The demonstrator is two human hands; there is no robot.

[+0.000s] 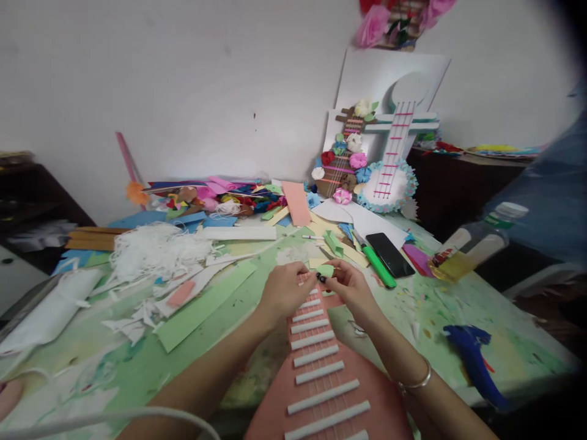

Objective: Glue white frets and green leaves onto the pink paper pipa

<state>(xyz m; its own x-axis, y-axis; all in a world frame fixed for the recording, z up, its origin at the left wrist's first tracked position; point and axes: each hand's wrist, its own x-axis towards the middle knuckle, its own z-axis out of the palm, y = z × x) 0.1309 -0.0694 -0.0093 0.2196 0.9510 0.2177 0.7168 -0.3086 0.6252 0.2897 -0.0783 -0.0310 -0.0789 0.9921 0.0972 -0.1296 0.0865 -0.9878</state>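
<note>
A pink paper instrument (282,391), shaped like a guitar, lies in front of me with its neck pointing away. White paper rolls (318,373) cross it like frets, over thin lengthwise strings. At the far end of the neck, a small light-green paper piece (325,269) is pinched between my hands. My left hand (285,294) is closed, its thumb against the piece's lower left edge; its other fingertips are partly hidden. My right hand (354,292) is closed on the right side of the piece, thumb below and fingers above. Dark nails meet beneath it.
A green craft knife (380,266), a black phone (389,254) and a bottle (479,241) stand or lie on the right. Nearer is a blue glue gun (477,360). White paper shreds (151,250) and a green strip (206,305) lie left. Decorated paper guitars (389,183) lean at the wall.
</note>
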